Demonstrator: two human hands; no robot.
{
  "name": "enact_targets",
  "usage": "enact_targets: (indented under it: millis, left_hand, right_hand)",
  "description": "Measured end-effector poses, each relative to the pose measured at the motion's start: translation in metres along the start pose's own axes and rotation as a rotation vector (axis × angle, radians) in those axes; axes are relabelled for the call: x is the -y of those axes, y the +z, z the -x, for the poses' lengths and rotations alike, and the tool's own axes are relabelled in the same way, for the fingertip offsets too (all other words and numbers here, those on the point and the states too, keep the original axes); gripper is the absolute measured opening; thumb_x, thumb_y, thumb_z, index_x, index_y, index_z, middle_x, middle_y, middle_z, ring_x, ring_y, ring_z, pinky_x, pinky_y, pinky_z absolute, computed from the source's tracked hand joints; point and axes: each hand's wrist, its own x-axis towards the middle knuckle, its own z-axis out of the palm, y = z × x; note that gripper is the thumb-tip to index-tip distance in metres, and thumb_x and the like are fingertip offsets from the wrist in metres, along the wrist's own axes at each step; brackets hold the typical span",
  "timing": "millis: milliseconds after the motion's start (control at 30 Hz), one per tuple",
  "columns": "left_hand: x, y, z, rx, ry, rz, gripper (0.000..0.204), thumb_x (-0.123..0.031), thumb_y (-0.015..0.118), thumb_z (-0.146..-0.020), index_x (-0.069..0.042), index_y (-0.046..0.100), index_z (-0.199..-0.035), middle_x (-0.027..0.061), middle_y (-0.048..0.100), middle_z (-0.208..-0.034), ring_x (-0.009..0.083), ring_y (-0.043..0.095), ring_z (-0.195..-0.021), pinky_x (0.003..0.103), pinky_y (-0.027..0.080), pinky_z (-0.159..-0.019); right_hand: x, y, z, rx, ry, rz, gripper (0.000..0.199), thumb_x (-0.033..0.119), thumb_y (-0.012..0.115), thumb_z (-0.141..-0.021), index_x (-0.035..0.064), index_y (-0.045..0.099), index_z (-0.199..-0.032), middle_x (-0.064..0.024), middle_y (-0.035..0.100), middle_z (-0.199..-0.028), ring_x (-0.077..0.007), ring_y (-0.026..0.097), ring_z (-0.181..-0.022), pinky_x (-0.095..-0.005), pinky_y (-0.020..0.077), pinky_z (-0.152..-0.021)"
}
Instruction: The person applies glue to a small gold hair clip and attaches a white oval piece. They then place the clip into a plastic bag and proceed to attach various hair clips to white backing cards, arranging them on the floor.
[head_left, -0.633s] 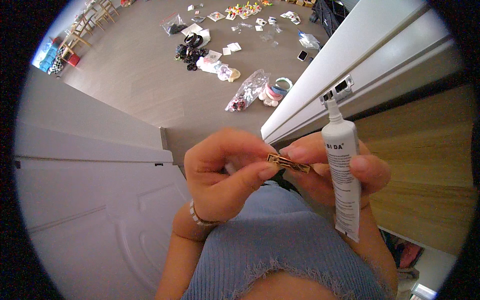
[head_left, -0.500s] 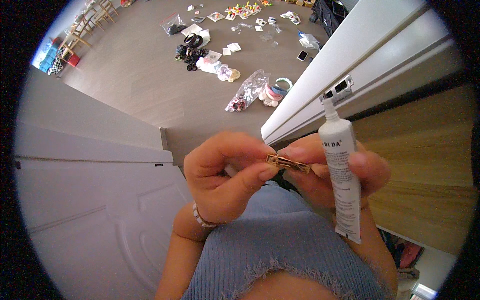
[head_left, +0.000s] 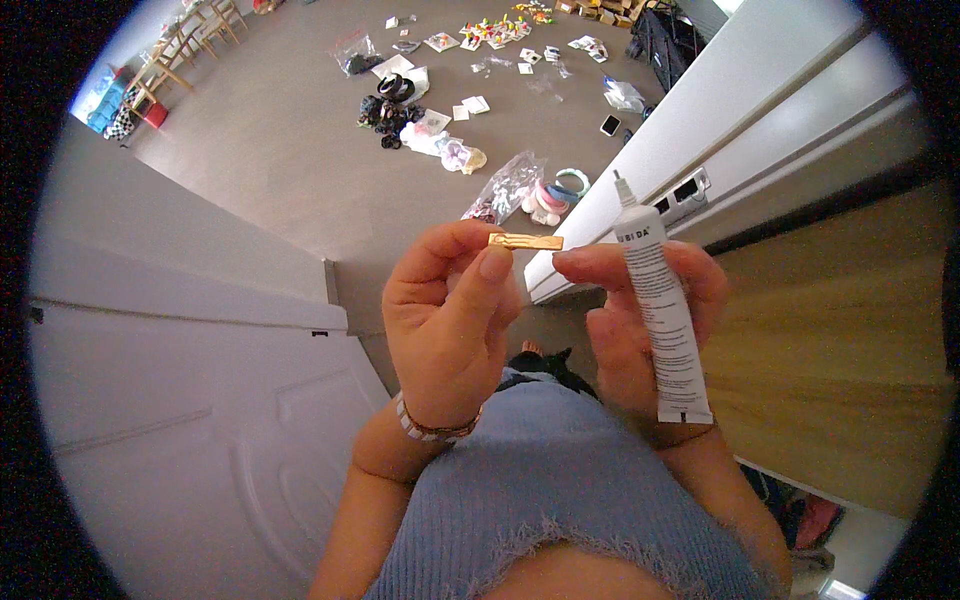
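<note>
Between the thumb and index finger of my left hand (head_left: 450, 310) is a small, flat, gold-coloured metal clip (head_left: 528, 242), shaped like a hair clip and lying crosswise. Its left end is hidden in the pinch. My right hand (head_left: 640, 320) holds a white squeeze tube (head_left: 660, 310), its narrow nozzle pointing up and slightly left. The tube rests among the fingers, with dark print along its side and a flat crimped end at the bottom. My right index fingertip points left, just below the clip's right end and seemingly a little apart from it.
A white panelled door (head_left: 190, 430) stands on my left, and a white door edge (head_left: 690, 130) and wooden panel (head_left: 830, 330) on my right. Across the floor ahead lie headbands (head_left: 550, 200), a clear plastic bag (head_left: 510, 185), black hair ties (head_left: 385, 115) and a phone (head_left: 610, 125).
Both hands have moved farther forward and apart. My right fingers have come off the clip, which now sits level in my left hand alone. The tube has shifted left with my right hand.
</note>
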Motion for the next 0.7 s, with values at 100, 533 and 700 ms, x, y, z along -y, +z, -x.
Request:
enact_targets:
  millis: [100, 533, 700]
  left_hand:
    - [0.001, 0.001, -0.002, -0.016, -0.008, -0.079, 0.011, -0.009, 0.051, -0.087, -0.001, 0.052, -0.094, -0.0033, 0.036, -0.057, 0.0055, 0.032, -0.047, 0.021, 0.024, -0.04]
    - [-0.019, -0.012, -0.018, -0.037, -0.133, 0.296, 0.013, -0.013, 0.048, -0.089, -0.006, 0.055, -0.098, -0.0041, 0.031, -0.052, 0.006, 0.028, -0.044, 0.022, 0.024, -0.042]
    - [-0.025, -0.011, -0.021, -0.036, -0.113, 0.284, 0.014, -0.014, 0.047, -0.09, -0.007, 0.055, -0.098, -0.004, 0.03, -0.052, 0.0062, 0.028, -0.045, 0.022, 0.024, -0.043]
  right_hand:
    - [0.0, 0.0, 0.008, -0.032, 0.102, -0.183, 0.053, 0.018, 0.056, -0.084, 0.0083, 0.023, -0.125, -0.0178, 0.055, -0.105, -0.0224, 0.057, -0.097, -0.037, 0.0454, -0.082]
    - [-0.004, 0.008, 0.019, 0.059, 0.168, -0.193, 0.041, 0.038, 0.055, -0.081, 0.0134, 0.039, -0.109, -0.0066, 0.045, -0.079, -0.0165, 0.047, -0.07, -0.0323, 0.0426, -0.062]
    - [-0.012, 0.026, 0.006, 0.006, 0.003, -0.407, 0.032, 0.007, 0.065, -0.07, 0.0018, 0.051, -0.099, -0.0098, 0.057, -0.072, -0.0207, 0.055, -0.06, -0.0317, 0.0438, -0.051]
